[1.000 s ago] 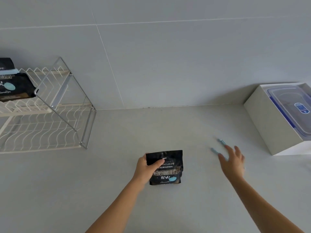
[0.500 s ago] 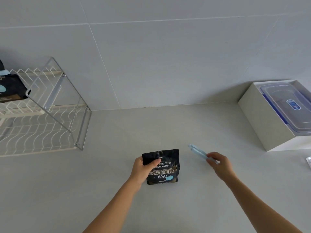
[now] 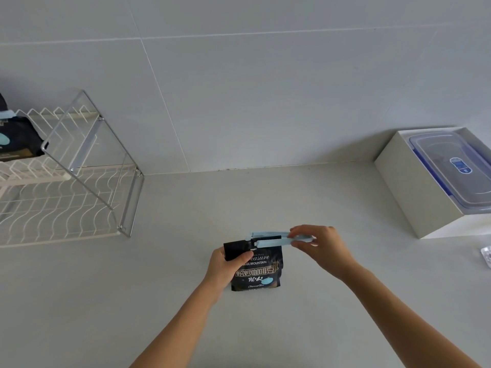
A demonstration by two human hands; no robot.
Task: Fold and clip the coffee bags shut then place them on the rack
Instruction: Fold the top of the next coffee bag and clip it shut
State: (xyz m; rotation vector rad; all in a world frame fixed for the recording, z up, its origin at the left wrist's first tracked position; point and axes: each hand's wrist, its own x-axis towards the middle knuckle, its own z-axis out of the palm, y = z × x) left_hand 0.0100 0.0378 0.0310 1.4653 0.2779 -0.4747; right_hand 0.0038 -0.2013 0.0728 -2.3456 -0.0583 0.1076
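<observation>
A black coffee bag [image 3: 259,272] stands on the grey counter, its top folded over. My left hand [image 3: 225,266] grips the bag's upper left side, thumb across the front. My right hand [image 3: 322,245] pinches the right end of a light blue clip [image 3: 268,239], whose two arms straddle the folded top edge of the bag. The white wire rack [image 3: 61,203] stands at the left. On its upper shelf lies another black coffee bag [image 3: 18,139] with a blue clip on its top.
A white box [image 3: 414,192] holding a clear lidded container [image 3: 451,166] with blue trim sits at the right against the wall. A small clear object [image 3: 486,256] lies at the right edge. The tiled wall runs along the back of the counter.
My right hand picked the blue clip up from the counter and carried it left onto the bag's folded top. My left hand kept hold of the bag.
</observation>
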